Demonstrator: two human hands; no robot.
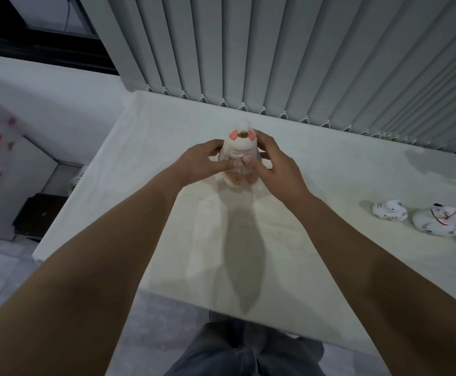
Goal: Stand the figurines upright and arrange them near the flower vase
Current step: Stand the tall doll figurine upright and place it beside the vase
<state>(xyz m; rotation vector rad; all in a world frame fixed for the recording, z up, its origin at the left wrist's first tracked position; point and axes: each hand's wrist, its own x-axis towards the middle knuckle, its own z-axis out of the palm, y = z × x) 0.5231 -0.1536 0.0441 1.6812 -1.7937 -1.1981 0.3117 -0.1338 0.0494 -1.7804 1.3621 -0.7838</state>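
Head view: both hands clasp a pale figurine [239, 156] at the bench's [151, 126] far middle, left hand [202, 164] and right hand [273, 164] on its flanks. It stands upright, face nearward. Two white figurines [389, 210] [445, 221] lie right.

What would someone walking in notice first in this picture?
Most striking is the pale figurine with pink ears, held upright at the middle of the white table between the left hand and the right hand. Next, two small white figurines lie on their sides near the table's right edge. Grey vertical blinds hang behind the table.
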